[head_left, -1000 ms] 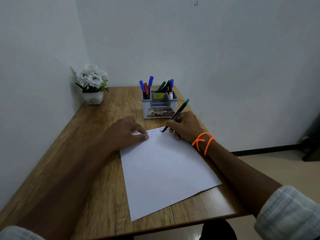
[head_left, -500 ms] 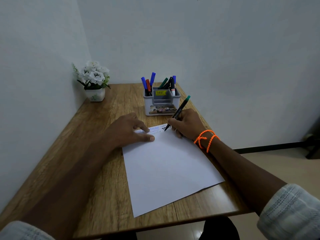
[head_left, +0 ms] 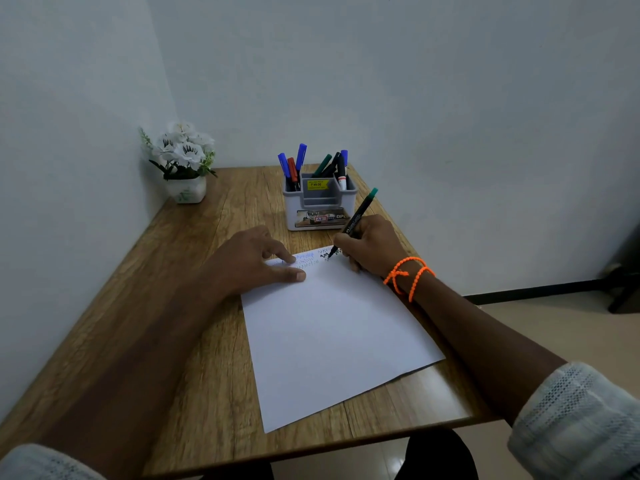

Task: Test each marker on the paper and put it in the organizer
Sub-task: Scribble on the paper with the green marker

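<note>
We see one slim black marker with a green end cap point(head_left: 353, 221) gripped in the right hand point(head_left: 372, 245), its fingers point(head_left: 346, 241) closed around the barrel and its tip touching the far edge of a single white sheet of paper point(head_left: 332, 337). Dark zigzag scribbles point(head_left: 327, 255) sit at the tip, with fainter blue ones point(head_left: 304, 257) beside them. The left hand point(head_left: 249, 261) lies flat, holding nothing, fingers spread and pressing the sheet's far left corner. Just beyond the paper stands one grey plastic organizer with stepped compartments and a yellow price sticker point(head_left: 319, 202); we count about seven capped markers point(head_left: 313, 166) upright in it: three blue, one red, one green and dark ones. An orange beaded cord point(head_left: 408, 275) loops twice round the right wrist. All of it rests on a wood-grain tabletop point(head_left: 194, 306), with one white pot of white flowers point(head_left: 183, 168) in the far left corner.
</note>
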